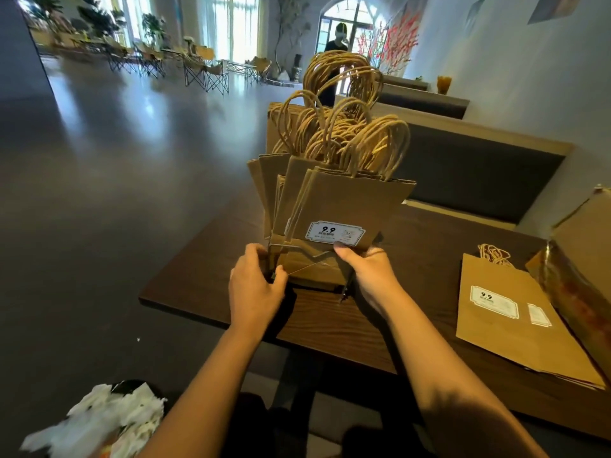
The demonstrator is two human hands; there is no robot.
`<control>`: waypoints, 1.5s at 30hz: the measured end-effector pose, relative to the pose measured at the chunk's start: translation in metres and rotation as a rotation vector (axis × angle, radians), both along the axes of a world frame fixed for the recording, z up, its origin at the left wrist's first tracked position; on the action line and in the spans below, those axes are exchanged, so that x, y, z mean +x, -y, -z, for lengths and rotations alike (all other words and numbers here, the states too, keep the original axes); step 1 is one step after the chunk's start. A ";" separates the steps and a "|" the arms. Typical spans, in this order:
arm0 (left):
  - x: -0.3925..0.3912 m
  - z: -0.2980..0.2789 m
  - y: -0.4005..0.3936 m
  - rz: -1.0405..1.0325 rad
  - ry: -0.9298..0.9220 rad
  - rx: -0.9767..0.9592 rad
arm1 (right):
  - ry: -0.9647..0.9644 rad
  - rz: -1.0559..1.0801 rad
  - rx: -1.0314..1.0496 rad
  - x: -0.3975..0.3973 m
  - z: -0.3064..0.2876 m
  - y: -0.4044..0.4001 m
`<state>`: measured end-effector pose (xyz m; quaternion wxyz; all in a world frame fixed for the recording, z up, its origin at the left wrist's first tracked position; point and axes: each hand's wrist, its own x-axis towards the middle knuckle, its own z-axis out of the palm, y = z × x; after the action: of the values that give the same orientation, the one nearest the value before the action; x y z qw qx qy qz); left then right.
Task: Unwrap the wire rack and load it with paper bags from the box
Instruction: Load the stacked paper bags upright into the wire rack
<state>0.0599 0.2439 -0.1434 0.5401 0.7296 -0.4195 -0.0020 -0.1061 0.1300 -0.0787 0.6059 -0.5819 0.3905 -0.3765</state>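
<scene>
Both hands [254,285] [367,272] grip the wire rack [281,256] (apparently)—paper bags [330,206] upright between them.

Both bare forearms reach forward toward twelve o'clock, converging slightly. The left hand [256,285] has its fingers curled inward at its one o'clock side, gripping. The right hand [367,272] sits at three o'clock of it, thumb pressed flat on top, fingers wrapped underneath.

Two hands [256,285] — one box [582,259], one table [330,319].
</scene>
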 end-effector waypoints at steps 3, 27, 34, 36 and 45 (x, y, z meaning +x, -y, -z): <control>0.000 0.007 -0.001 -0.003 0.135 0.027 | -0.100 0.080 -0.039 0.005 0.017 -0.008; -0.012 -0.020 0.012 0.043 0.029 -0.016 | -0.421 0.392 -0.788 0.003 0.010 -0.023; -0.010 -0.032 0.016 0.023 0.096 -0.007 | -0.157 0.263 -0.244 -0.013 -0.006 -0.016; -0.008 -0.031 0.015 0.022 0.079 0.012 | -0.222 0.198 -0.256 -0.015 -0.008 -0.013; -0.010 -0.011 0.009 0.001 0.007 0.187 | -0.307 0.081 -0.197 -0.014 0.017 -0.002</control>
<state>0.0502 0.2351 -0.1325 0.4679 0.7767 -0.4198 -0.0388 -0.1203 0.1324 -0.0961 0.4634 -0.6729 0.4629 -0.3438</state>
